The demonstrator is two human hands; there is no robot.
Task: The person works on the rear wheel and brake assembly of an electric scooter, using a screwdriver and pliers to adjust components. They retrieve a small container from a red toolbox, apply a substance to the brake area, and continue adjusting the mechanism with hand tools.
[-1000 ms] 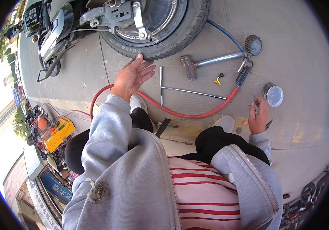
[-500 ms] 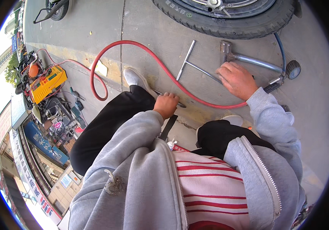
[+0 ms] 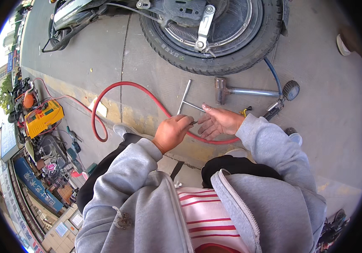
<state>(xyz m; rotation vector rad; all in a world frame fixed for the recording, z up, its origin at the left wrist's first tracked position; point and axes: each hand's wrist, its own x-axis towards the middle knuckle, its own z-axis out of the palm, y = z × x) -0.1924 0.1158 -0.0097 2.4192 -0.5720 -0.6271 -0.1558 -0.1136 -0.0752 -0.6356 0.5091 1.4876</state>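
Note:
My left hand [image 3: 171, 133] is closed, with a small dark tip [image 3: 194, 122] poking out between thumb and fingers; its kind is too small to tell. Close beside it, my right hand [image 3: 221, 122] is open, palm turned up and fingers spread, holding nothing. A metal T-handle wrench [image 3: 184, 100] lies on the ground just beyond both hands. To its right rests a hammer [image 3: 220, 91] with a metal handle. A red hose [image 3: 147, 95] loops across the ground and passes under my hands toward a tire inflator with a round gauge [image 3: 291, 90].
A scooter wheel [image 3: 214, 65] with a black tire lies at the far side, a blue hose [image 3: 273, 75] beside it. A small yellow-and-black object [image 3: 245, 110] sits near my right wrist. At left are a yellow machine [image 3: 44, 119] and piled tools. A person's foot [image 3: 343, 45] shows at far right.
My view has shifted, showing more of the wheel and scooter. Both hands have come together in front of me; the right has turned palm up with its fingers spread.

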